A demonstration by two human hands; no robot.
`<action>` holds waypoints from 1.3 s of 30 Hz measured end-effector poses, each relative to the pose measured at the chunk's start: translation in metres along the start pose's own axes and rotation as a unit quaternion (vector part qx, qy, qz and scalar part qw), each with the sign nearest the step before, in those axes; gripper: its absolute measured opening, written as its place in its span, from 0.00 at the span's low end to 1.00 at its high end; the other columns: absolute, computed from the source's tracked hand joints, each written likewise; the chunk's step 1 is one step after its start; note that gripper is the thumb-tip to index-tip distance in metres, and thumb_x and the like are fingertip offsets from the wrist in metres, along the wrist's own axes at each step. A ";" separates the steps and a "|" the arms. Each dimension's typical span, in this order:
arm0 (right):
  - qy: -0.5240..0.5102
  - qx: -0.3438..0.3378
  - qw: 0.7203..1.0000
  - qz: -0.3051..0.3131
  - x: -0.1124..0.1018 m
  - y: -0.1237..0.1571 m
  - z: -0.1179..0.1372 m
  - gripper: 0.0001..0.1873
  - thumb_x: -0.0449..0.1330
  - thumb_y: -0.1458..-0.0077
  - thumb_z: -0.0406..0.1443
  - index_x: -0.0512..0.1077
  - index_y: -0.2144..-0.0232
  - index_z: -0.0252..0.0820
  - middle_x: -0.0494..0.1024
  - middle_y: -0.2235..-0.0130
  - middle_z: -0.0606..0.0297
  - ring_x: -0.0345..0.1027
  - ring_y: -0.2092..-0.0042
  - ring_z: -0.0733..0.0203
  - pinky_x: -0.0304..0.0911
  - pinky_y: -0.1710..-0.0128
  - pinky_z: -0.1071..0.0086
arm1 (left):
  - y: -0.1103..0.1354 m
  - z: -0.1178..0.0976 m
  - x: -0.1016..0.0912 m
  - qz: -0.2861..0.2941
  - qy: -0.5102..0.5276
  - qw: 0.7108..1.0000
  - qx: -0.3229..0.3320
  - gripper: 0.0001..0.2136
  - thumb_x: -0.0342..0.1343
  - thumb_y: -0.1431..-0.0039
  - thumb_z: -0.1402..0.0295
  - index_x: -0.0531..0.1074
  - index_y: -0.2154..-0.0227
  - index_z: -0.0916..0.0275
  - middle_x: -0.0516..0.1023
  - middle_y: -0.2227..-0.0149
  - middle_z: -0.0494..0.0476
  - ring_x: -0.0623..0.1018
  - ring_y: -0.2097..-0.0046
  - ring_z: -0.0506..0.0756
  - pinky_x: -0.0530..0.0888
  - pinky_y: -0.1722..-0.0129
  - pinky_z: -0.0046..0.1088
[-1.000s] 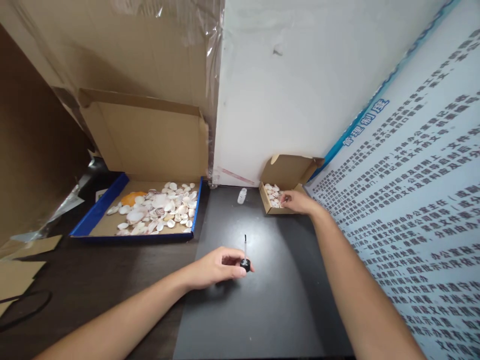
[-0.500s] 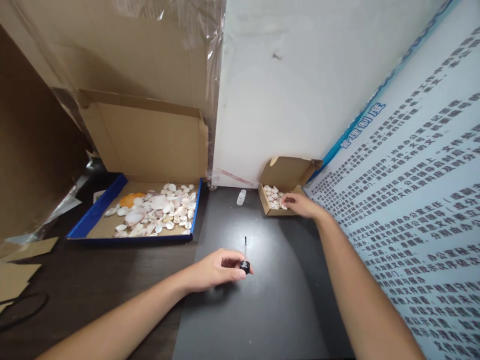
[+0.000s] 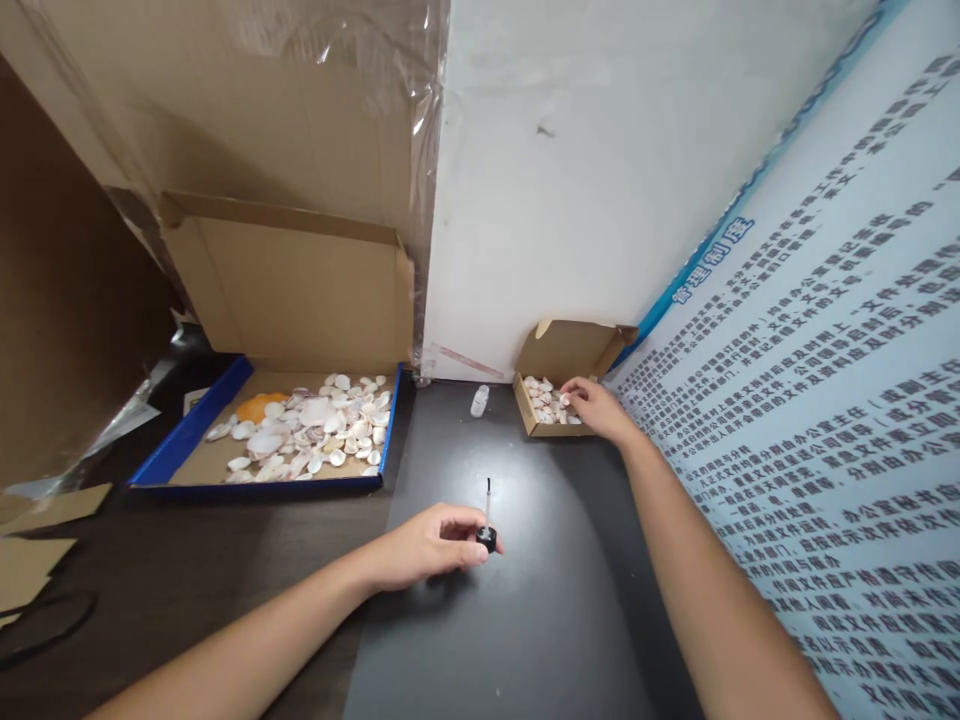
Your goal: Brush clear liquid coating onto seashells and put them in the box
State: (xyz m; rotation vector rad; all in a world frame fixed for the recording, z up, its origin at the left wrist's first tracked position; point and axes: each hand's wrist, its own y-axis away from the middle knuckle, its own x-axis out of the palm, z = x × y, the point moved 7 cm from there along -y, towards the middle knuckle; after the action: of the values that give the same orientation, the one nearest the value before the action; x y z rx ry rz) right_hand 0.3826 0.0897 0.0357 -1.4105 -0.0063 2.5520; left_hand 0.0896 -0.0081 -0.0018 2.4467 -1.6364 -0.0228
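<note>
My left hand (image 3: 439,545) is closed on a black brush cap (image 3: 487,540), pinched between thumb and fingers above the dark table. The cap's thin stem and dark bristle tip point upward. At the right, my right hand (image 3: 600,408) reaches over the small cardboard box (image 3: 551,431), which holds white shells (image 3: 541,392). Its thumb and fingertips close on a small white shell (image 3: 565,399) at the right of the pile. A small clear bottle (image 3: 480,401) without a cap stands on the table left of that box.
A larger blue-edged box (image 3: 259,484) with an open cardboard lid holds many shells and something orange at the left. Cardboard pieces (image 3: 34,570) and a black cable loop (image 3: 75,630) lie at the far left. A printed board (image 3: 825,350) stands along the right side.
My right hand has lifted slightly, and a white shell now shows at its fingertips. The left hand keeps the brush cap in the same pose. The view has shifted a little.
</note>
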 end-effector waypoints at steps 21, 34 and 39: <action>0.106 -0.003 0.994 0.032 0.014 0.007 0.015 0.07 0.58 0.52 0.32 0.72 0.67 0.42 0.75 0.69 0.66 0.67 0.67 0.61 0.54 0.68 0.72 | -0.001 0.000 0.000 0.008 0.010 1.000 0.015 0.23 0.59 0.48 0.49 0.76 0.62 0.66 0.63 0.75 0.47 0.59 0.72 0.47 0.57 0.72 0.23; 0.087 -0.034 0.996 -0.010 0.018 0.011 0.016 0.04 0.56 0.53 0.33 0.62 0.75 0.43 0.70 0.74 0.69 0.63 0.70 0.62 0.53 0.70 0.72 | 0.000 0.000 0.001 0.003 0.023 1.000 0.008 0.22 0.59 0.48 0.50 0.76 0.62 0.67 0.63 0.75 0.48 0.59 0.74 0.47 0.56 0.73 0.23; 0.136 -0.019 0.990 -0.023 0.007 0.012 0.016 0.02 0.56 0.50 0.32 0.67 0.73 0.42 0.75 0.71 0.64 0.66 0.67 0.59 0.55 0.67 0.71 | 0.000 0.001 0.000 0.005 0.023 1.000 0.011 0.21 0.60 0.48 0.51 0.76 0.62 0.67 0.63 0.75 0.48 0.59 0.73 0.47 0.56 0.73 0.23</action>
State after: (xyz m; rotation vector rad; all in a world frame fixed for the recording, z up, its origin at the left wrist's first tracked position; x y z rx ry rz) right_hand 0.3629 0.0812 0.0370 -1.7385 -0.0415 2.3144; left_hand 0.0897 -0.0085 -0.0024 2.4367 -1.6371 0.0509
